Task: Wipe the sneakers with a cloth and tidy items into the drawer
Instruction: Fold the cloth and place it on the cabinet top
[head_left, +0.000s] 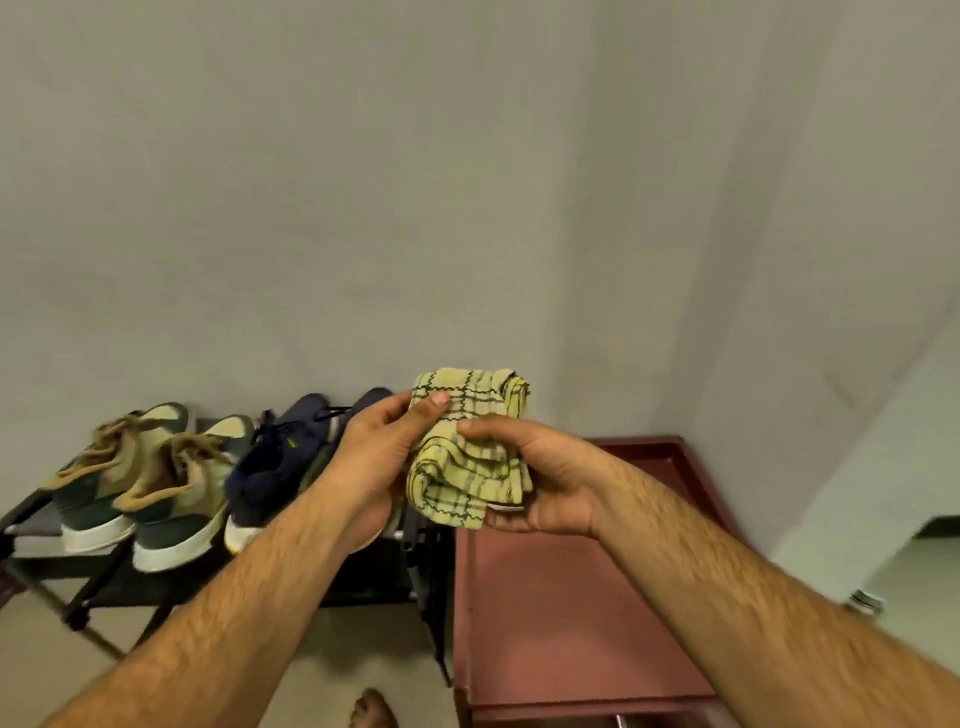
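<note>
The fingers (435, 401) of the left hand (375, 448) were closed on the upper left edge of the cloth (470, 449), the thumb pressed flat on its top fold. The right hand (540, 475) gripped the same cloth from the other side, thumb across the middle of the bundle and the remaining fingers curled underneath, so both hands were clamped on it at once. The cloth was yellow with a dark checked pattern (folded or bunched into several layers) and was held up in the air in front of the wall (467, 182).

Behind the left hand stood a pair of dark blue sneakers (275, 462) on the top shelf of a black shoe rack (104, 592); the hand hid part of the nearer one. Just beside them to the left sat a pair of green and tan sneakers (140, 478) with tan laces and white soles, toes towards the wall. To the right of the rack, touching or just beside it, was a reddish-brown cabinet (561, 613) whose flat top lay below the right hand. A bare foot (371, 709) showed on the pale floor at the bottom edge.
</note>
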